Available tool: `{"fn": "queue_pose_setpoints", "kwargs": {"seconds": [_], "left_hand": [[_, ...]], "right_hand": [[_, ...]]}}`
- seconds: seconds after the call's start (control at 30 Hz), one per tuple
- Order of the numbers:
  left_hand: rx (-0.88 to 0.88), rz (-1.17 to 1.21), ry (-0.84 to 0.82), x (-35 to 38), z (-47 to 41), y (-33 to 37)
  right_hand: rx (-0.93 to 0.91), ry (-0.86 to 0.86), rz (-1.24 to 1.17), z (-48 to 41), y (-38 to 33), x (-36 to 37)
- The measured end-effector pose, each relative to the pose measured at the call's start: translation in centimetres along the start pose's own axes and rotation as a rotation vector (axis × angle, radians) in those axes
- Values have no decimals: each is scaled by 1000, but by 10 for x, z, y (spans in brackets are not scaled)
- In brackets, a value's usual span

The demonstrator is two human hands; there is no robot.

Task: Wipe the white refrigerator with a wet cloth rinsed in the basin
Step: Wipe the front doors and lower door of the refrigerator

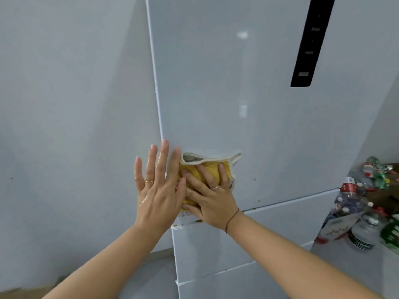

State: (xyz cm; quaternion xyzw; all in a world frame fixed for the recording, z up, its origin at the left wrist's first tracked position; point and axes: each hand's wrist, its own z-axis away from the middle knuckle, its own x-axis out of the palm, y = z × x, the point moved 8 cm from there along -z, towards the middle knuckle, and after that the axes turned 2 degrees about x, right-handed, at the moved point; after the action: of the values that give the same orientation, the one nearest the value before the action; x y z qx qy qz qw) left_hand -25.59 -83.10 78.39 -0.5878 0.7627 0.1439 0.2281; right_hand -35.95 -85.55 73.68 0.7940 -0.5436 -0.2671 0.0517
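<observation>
The white refrigerator (216, 83) fills the middle of the view, with a black control strip (311, 42) on its upper door. A yellow cloth with a white border (212, 164) is pressed flat against the lower left of the upper door. My right hand (210, 195) lies on the cloth with fingers spread, pinning it to the door. My left hand (158, 186) is flat and open against the door's left edge, touching the cloth's left side. Both hands look wet. The basin is out of view.
A grey wall (64, 104) stands left of the fridge. Drawer fronts (248, 234) sit below the upper door. At the right, several plastic bottles and crushed cans (364, 203) are piled beside the fridge. Small yellowish specks (254, 179) dot the door near its lower edge.
</observation>
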Motion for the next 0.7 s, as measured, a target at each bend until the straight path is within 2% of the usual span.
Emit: {"fn": "queue_pose_setpoints", "kwargs": {"seconds": [0.2,0.7], "left_hand": [[127,-152,-20,5,-9,34],[32,-332,-110,3,-12,45]], "right_hand": [[152,84,-2,1,72,-20],[227,32,58,73,252,-34]]}}
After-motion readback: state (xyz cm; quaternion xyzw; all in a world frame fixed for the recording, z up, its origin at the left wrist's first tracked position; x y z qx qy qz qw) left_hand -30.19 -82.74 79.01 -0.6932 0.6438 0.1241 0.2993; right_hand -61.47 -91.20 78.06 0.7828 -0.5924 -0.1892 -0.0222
